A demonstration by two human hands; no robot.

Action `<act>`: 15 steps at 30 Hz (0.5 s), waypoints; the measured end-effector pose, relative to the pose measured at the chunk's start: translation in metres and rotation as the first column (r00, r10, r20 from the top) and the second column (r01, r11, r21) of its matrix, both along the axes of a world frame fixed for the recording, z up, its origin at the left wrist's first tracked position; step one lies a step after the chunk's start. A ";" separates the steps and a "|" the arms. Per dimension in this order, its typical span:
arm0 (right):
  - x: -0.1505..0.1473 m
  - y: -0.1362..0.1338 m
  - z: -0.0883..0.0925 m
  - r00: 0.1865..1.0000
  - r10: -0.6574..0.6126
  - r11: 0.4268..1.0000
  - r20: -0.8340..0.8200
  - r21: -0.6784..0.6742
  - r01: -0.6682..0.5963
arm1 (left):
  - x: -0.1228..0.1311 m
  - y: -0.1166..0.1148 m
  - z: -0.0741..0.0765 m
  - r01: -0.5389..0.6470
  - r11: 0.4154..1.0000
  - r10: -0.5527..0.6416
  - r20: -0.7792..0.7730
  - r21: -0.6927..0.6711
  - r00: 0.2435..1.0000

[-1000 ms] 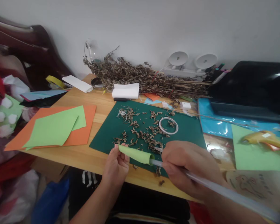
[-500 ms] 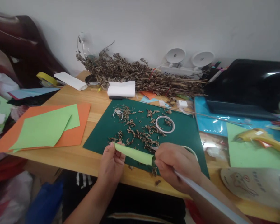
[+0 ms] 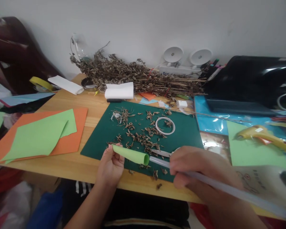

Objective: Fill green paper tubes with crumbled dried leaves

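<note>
1. Light green rolled paper tube (image 3: pixel 130 154): up in the air over the near edge of the dark green flat cutting mat (image 3: pixel 98 138), slanting a little, hollow end facing the right hand (image 3: pixel 197 168).
2. Left hand (image 3: pixel 112 163): thumb and fingers clamped on the tube's far-left end; the rest of the tube has no grip on it.
3. Right hand: fist closed around a long translucent whitish plastic-looking rod (image 3: pixel 159 161); its tip sits just beside the tube's hollow end. Can't tell if they touch.
4. Tube handling: should be very light, thin-walled, springy; likely to dent or flatten under a hard pinch, might uncurl if the seam isn't fixed. Seam not visible.
5. Best hold on tube: light pinch at the left end, as now, or a loose wrap around the middle; keep fingers off the hollow rim, the part most easily crushed.
6. Rod handling: looks light, fairly stiff, probably smooth and a bit slippery; long tail behind the fist could make the tip wobble, so grip near the tip.
7. Nearby: silver pointed metal blade (image 3: pixel 160 153) beside the right hand, handle partly hidden; brown crumpled dry leaf scraps (image 3: pixel 140 138) on the mat, likely brittle.
</note>
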State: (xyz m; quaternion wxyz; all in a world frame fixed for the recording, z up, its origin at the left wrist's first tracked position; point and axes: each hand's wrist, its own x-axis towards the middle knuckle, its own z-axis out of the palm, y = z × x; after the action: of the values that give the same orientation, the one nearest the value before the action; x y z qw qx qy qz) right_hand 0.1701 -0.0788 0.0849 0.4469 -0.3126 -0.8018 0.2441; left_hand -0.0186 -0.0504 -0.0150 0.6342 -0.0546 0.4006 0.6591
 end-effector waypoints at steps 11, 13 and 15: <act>-0.012 0.000 -0.003 0.985 -0.102 0.986 0.143 0.146 0.081 | 0.002 -0.004 0.004 0.007 1.000 -0.007 -0.038 0.002 0.999; -0.012 0.000 -0.003 0.986 -0.101 0.986 0.135 0.148 0.081 | 0.002 -0.004 0.005 0.006 1.000 -0.006 -0.057 0.001 0.998; -0.012 0.001 -0.004 0.988 -0.090 0.987 0.124 0.145 0.071 | 0.003 -0.005 0.005 0.010 1.000 -0.010 -0.060 -0.011 0.998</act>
State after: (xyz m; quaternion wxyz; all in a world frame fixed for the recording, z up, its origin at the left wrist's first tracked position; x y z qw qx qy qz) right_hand 0.1582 -0.0781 0.0808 0.4240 -0.3281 -0.8311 0.1481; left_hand -0.0159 -0.0552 -0.0103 0.6248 -0.0362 0.4232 0.6551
